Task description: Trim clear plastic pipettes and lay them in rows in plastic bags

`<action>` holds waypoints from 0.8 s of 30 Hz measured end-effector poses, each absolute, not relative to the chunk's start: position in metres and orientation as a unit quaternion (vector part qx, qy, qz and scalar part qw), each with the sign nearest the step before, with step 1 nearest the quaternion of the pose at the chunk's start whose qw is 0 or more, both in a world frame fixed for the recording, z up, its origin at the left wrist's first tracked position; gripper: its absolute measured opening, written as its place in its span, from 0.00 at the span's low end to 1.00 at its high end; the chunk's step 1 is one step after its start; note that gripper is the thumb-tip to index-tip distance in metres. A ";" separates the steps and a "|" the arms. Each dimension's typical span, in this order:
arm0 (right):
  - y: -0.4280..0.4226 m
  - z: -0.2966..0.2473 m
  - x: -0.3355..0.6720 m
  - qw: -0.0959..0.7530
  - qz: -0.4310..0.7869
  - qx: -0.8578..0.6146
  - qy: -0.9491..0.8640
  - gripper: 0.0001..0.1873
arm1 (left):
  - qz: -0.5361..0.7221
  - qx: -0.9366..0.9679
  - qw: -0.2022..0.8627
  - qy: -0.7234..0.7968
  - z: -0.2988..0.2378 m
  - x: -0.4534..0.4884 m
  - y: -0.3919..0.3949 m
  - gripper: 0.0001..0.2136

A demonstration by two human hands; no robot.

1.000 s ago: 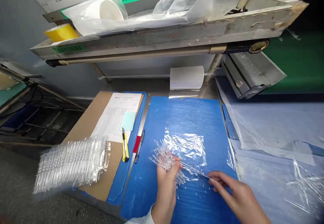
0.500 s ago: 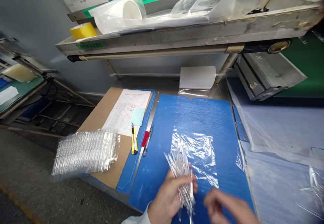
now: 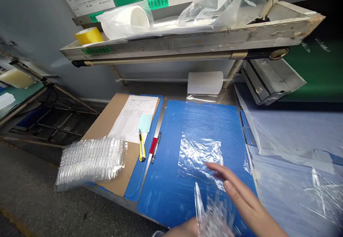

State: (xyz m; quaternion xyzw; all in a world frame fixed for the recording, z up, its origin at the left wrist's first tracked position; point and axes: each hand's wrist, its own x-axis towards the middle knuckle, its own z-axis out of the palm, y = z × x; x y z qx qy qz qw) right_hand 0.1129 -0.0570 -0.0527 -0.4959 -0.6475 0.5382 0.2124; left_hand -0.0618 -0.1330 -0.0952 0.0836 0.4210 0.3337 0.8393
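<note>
Low at the front edge of the view, my left hand (image 3: 184, 228) is closed around a loose bundle of thin clear plastic sticks (image 3: 215, 213), blurred by motion. One stick stands out from the others at the bundle's left side. My right hand (image 3: 238, 190) is stretched out just above and to the right of the bundle, its fingers extended and holding nothing I can see. Beneath its fingertips lies a crinkled clear plastic film (image 3: 199, 155) on the blue mat (image 3: 166, 190).
A bag packed with clear sticks (image 3: 88, 162) lies at the left over brown cardboard (image 3: 100, 121). Nearby are a yellow cutter (image 3: 142, 146), a pen (image 3: 156, 147) and a printed sheet (image 3: 134, 115). More loose sticks (image 3: 324, 194) lie at right. A shelf (image 3: 187, 42) overhangs the back.
My left hand has moved down and to the right with the bundle, partly out of view. My right hand has risen over the film and its fingers have straightened.
</note>
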 end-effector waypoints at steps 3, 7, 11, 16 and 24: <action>-0.051 -0.059 0.130 0.264 0.380 -0.459 -0.758 0.17 | 0.347 0.019 0.842 0.413 -0.086 -0.073 -0.121 0.22; -0.052 -0.066 0.131 0.248 0.326 -0.357 -0.839 0.15 | 0.366 0.014 0.836 0.409 -0.076 -0.079 -0.101 0.21; -0.050 -0.078 0.121 0.248 0.314 -0.356 -0.844 0.13 | 0.339 0.044 0.844 0.414 -0.077 -0.082 -0.093 0.18; -0.043 -0.083 0.116 0.211 0.382 -0.367 -0.822 0.10 | 0.316 0.112 0.852 0.402 -0.084 -0.093 -0.092 0.19; -0.048 -0.089 0.112 0.192 0.409 -0.352 -0.820 0.12 | 0.298 0.159 0.838 0.428 -0.083 -0.107 -0.088 0.21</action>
